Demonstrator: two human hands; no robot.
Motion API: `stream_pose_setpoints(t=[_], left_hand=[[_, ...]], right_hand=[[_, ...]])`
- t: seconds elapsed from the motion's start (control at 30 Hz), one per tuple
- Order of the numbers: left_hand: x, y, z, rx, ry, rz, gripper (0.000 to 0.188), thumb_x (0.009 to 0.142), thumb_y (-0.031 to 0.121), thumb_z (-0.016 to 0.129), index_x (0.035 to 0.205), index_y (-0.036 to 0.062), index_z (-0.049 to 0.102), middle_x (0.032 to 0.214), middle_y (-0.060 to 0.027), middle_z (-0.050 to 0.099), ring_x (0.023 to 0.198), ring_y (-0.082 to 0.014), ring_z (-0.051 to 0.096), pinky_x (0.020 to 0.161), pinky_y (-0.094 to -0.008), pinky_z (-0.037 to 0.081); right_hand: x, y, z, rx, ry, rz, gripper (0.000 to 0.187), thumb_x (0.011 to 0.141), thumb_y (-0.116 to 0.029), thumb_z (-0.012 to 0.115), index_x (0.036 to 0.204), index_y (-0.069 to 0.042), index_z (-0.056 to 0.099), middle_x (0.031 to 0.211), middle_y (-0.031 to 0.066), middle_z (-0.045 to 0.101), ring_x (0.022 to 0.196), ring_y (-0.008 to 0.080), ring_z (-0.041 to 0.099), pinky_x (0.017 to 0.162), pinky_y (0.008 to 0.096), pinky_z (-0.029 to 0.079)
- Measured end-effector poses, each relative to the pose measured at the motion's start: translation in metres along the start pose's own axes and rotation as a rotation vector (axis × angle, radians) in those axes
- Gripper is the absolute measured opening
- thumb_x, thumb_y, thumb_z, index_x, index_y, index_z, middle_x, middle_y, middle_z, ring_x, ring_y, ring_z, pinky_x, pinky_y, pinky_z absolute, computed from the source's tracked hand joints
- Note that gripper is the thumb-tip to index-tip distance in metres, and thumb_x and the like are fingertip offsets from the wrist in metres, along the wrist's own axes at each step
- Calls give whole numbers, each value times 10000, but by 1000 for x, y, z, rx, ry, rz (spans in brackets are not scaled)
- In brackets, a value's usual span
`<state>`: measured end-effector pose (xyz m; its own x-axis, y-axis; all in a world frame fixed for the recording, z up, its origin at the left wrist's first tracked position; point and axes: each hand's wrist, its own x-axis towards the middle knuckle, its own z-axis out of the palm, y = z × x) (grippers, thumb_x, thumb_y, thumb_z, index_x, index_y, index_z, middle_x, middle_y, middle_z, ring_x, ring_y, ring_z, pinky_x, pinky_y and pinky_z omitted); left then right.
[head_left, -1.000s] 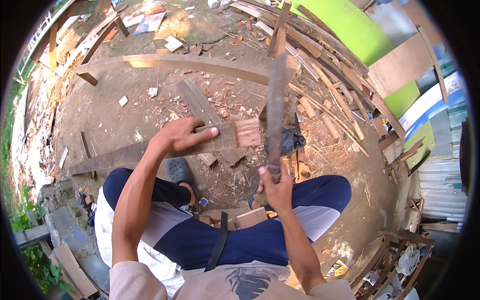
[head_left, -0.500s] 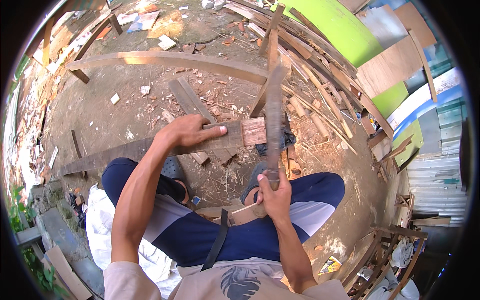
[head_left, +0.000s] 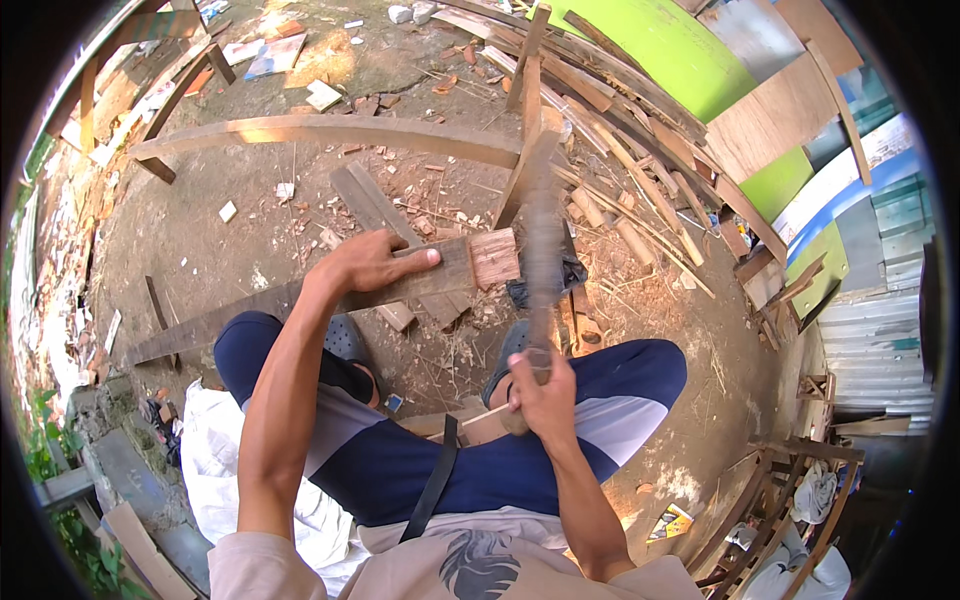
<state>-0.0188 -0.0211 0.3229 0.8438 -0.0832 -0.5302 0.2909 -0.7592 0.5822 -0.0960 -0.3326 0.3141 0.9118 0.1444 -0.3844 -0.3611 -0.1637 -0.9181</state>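
My left hand [head_left: 372, 265] is closed over a long weathered wooden board [head_left: 225, 318], its thumb lying along the upper face. The board slants up to the right, and its right end shows a pale, freshly bared section [head_left: 495, 257]. Closed round a wooden handle, my right hand [head_left: 545, 392] holds a machete [head_left: 542, 240] nearly upright over my right leg. Motion blurs the long blade, which stands just right of the board's bare end, with a small gap between them in the picture.
A wooden frame with a long rail [head_left: 330, 130] stands ahead. Loose planks [head_left: 385, 210] and chips litter the ground beyond my feet. Long timber [head_left: 640, 130] is piled far right, near corrugated metal sheets [head_left: 880, 350]. A white sack [head_left: 225, 460] lies by my left hip.
The view has shifted slightly. The blurred blade now sits a little farther from the board's end than before. Both hands keep their grips.
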Motion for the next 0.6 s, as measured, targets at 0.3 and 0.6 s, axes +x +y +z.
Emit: stream_pose_setpoints(t=[0.3, 0.6], left_hand=[[-3, -1, 1, -29, -47, -11, 836, 924, 753, 538, 1267, 10, 707, 1165, -231, 731, 1119, -373, 691, 971, -444, 514], [3, -5, 4, -5, -46, -7, 833, 929, 745, 536, 1288, 10, 693, 1174, -243, 725, 1137, -370, 684, 975, -449, 509]], right_hand=[[-1, 16, 1, 105, 3, -54, 188, 985, -150, 694, 1020, -13, 571, 658, 5, 574, 474, 83, 536, 436, 269, 429], [-6, 0, 1, -45, -57, 42, 193, 991, -164, 694, 992, -14, 573, 662, 2, 581, 475, 78, 544, 436, 270, 436]])
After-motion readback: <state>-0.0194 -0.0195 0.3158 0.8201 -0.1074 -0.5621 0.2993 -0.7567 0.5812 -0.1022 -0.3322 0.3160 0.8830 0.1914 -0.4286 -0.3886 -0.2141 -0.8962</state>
